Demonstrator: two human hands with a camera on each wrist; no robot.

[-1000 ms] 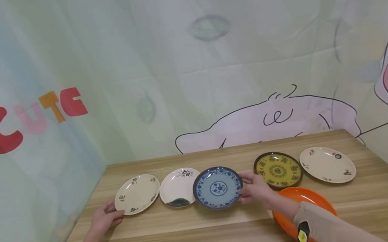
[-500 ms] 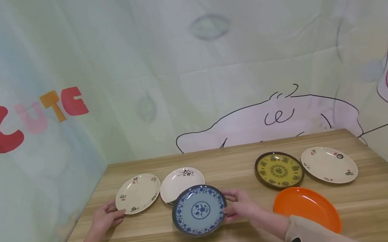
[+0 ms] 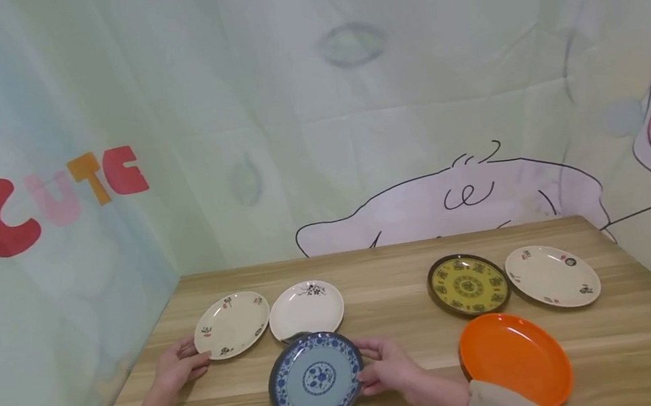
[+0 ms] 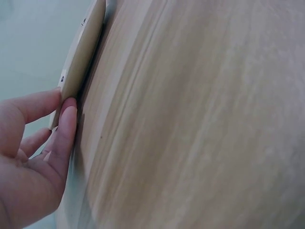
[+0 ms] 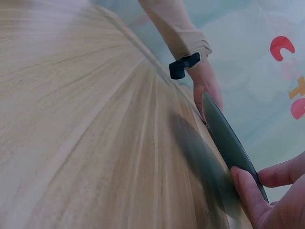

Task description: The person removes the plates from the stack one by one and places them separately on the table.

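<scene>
My right hand [image 3: 389,366] pinches the right rim of a blue-and-white patterned plate [image 3: 318,380] with a dark edge. In the right wrist view that plate [image 5: 228,138] is tilted just above the table, its shadow below it. At the left, my left hand [image 3: 177,370] grips the near-left rim of a cream oval plate [image 3: 233,325] with small printed motifs. The left wrist view has thumb and fingers on both faces of this plate's rim [image 4: 78,62]. A white plate with a black floral print [image 3: 306,308] lies beside it, its near edge partly covered by the blue plate.
To the right, an olive-yellow plate [image 3: 468,285] with a dark rim lies beside another cream oval plate [image 3: 552,277]. An orange plate [image 3: 516,361] lies nearer me. All sit on a wood-grain table [image 3: 384,284] that meets a printed cloth backdrop [image 3: 256,137].
My right hand has carried the blue plate left and toward me, away from the white plate it was covering. My left hand stays on the cream plate's rim.
</scene>
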